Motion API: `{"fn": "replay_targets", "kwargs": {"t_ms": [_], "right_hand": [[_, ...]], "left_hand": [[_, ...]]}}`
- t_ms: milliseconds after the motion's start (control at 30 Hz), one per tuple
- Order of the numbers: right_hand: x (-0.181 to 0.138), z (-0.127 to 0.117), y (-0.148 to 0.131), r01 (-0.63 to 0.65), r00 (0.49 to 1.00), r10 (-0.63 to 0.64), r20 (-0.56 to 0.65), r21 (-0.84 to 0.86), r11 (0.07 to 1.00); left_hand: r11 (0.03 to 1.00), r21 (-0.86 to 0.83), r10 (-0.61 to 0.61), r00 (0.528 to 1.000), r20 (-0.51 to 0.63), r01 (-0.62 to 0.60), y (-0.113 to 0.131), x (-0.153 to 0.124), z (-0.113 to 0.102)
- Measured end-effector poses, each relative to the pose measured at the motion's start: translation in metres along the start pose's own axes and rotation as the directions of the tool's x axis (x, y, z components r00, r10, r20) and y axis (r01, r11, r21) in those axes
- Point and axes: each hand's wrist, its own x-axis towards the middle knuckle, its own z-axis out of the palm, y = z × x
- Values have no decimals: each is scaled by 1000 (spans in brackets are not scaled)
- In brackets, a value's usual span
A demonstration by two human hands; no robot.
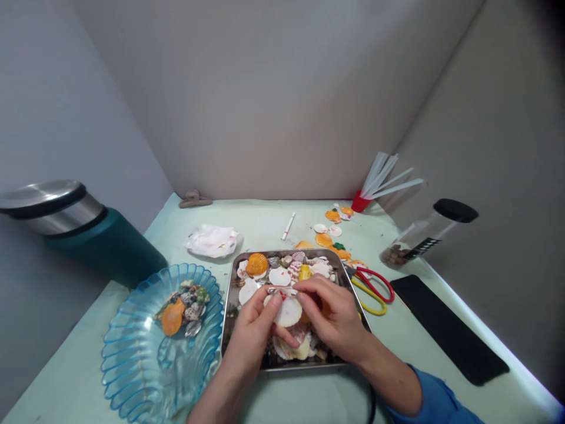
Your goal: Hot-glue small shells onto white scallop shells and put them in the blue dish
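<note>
A pale scallop shell (289, 312) is held up over a metal tray, its hinge edge toward the far side. Thumb and fingers of my left hand (258, 321) pinch it from the left, with one finger curled beneath. My right hand (333, 315) closes its fingertips at the shell's upper right edge. Along that edge runs a thin silvery piece (281, 289), with a small red spot just below; its kind is too small to tell. Under both hands, the metal tray (226, 312) holds many shells, among them an orange scallop shell (256, 264).
At left stand a blue scalloped dish (132, 347) with shells and a teal bottle (110, 244). Behind the tray lie a crumpled white wad (214, 240) and a marker (288, 226). Rightward are scissors (374, 288), a black phone-like slab (448, 330), a clear bottle (426, 232) and a red cup (361, 202) of white sticks.
</note>
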Motion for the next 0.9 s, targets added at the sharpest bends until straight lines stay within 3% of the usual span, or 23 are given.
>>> {"fn": "replay_targets", "kwargs": {"t_ms": [900], "right_hand": [[1, 0, 1, 80, 996, -80, -29, 17, 997]], "left_hand": [[999, 24, 29, 1000, -5, -29, -3, -1, -2]]}}
